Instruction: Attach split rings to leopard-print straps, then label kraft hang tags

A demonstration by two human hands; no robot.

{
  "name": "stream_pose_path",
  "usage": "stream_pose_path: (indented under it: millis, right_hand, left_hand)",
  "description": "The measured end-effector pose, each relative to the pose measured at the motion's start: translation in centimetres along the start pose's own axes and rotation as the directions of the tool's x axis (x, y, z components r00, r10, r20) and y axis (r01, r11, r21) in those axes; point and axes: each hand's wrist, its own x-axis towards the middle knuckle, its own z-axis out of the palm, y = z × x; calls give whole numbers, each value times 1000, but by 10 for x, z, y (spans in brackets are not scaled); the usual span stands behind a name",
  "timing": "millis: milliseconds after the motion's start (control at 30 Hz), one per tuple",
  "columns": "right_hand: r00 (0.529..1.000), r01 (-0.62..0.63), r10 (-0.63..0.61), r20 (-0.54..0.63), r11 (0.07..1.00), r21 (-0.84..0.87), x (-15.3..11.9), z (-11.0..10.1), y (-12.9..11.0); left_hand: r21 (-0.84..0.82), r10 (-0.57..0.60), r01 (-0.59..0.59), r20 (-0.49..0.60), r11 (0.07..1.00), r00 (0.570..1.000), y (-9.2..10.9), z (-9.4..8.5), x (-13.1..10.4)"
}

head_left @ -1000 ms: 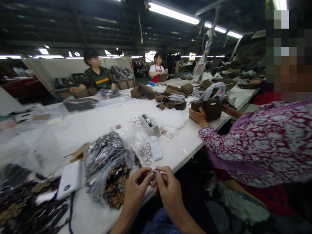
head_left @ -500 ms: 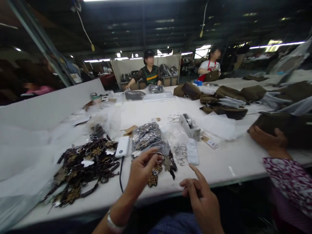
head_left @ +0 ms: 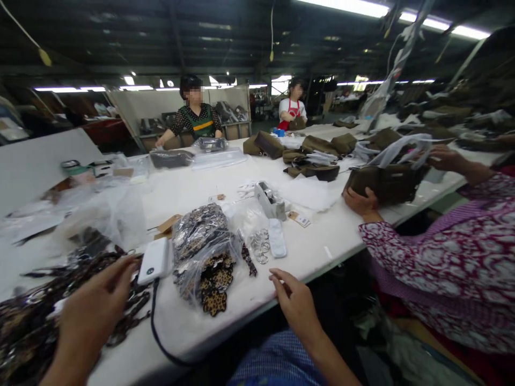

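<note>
My left hand [head_left: 94,305] is over the dark pile of leopard-print key chains [head_left: 28,316], at the lower left. Its fingers point right, loosely curved with the thumb apart, and nothing shows between them. At the table's front edge my right hand [head_left: 295,300] is lightly bent, its fingers apart and bare. Just beyond it lie loose metal split rings [head_left: 260,245] and a white padded pouch [head_left: 277,238]. Between my hands, a clear plastic bag [head_left: 197,236] spills leopard-print bear-shaped charms [head_left: 216,284]. One dark patterned strap [head_left: 248,260] lies beside that bag.
A white power bank [head_left: 154,260] trails a black cable [head_left: 155,321] over the front edge. Behind the rings stand a small white box [head_left: 269,201] and a paper tag [head_left: 299,219]. At right, a co-worker's hands hold a dark bag [head_left: 386,185]. Two other people work farther back.
My left hand has moved left from the plastic bag to the pile; the key chain it held no longer shows in it. My right index finger has bent. The view has turned right.
</note>
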Motion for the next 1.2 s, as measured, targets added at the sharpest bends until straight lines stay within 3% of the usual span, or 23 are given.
stream_pose_path:
  millis: [67,133,233,300,400,567,633,733,800,900,967,1033,1133,1200]
  right_hand:
    - [994,106,-106,13,985,-138,14,6,6]
    - [986,168,-163,42,929,-329,31,14,10]
    - [988,155,-140,68,837,-524,53,27,14]
    - [989,144,-128,69,818,-557,61,33,16]
    - [989,146,-126,75,797,-586,60,36,22]
    - [983,185,-150,107,808,-559,54,30,28]
    - [980,200,-164,114,830,-521,55,28,29]
    - [983,182,-167,74,877,-446,56,23,27]
    - [988,152,-152,32,905,-398,52,18,25]
    - [997,75,-81,-19,972,-222,43,10,20]
    - [998,-11,12,-58,1000,25,38,7,18]
    - [992,-85,107,-71,962,260,34,7,17]
    - [985,-149,172,-19,896,417,30,9,19]
    - [982,-181,184,40,864,470,27,13,20]
  left_hand:
    - [-198,198,-167,148,966,969,37,35,-25]
    - [-403,408,-282,273,871,871,76,67,-49]
    - [-475,537,-343,368,810,759,117,98,-70]
    - [-423,551,-379,430,823,715,128,107,-74]
    - [-270,502,-424,508,864,700,126,108,-74]
    - [-150,436,-432,565,889,701,101,101,-79]
    - [-184,481,-472,590,862,649,89,100,-83]
    - [-303,609,-559,605,772,513,72,101,-86]
    - [-361,657,-574,589,735,471,65,102,-85]
    - [-385,666,-565,586,730,462,63,99,-79]
    - [-356,649,-573,606,738,460,66,96,-73]
    - [-319,637,-587,604,744,480,69,93,-67]
    - [-297,630,-576,551,761,548,74,93,-61]
    - [-310,609,-529,488,790,624,79,94,-58]
